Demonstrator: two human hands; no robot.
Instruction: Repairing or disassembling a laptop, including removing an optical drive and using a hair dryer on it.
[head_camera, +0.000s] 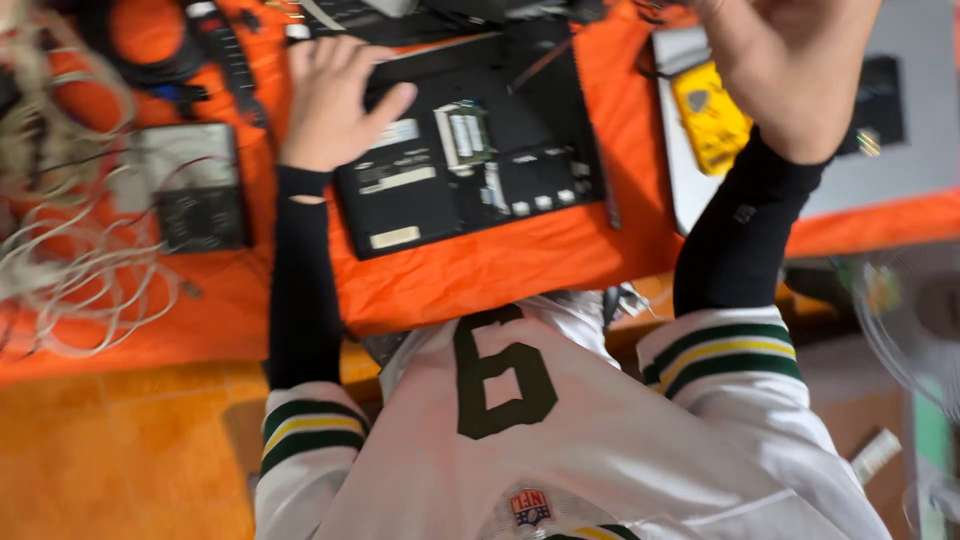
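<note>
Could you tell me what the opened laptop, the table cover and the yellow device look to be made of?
Laptop under the left hand: apparently matte black plastic, its base open on a green circuit board.
Table cover: orange cloth, creased and draped over the edge.
Yellow device by the right hand: probably moulded plastic, smooth; blur leaves it uncertain.

Black laptop (470, 150), flipped underside up, bottom cover off, green memory module and inner parts exposed, lying flat on orange cloth, centre far, slightly angled, left corner under a hand.

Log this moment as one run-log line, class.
left hand: resting on open laptop | right hand: raised, apart from it, contents unclear | yellow meter: beside laptop | cloth: orange
</note>
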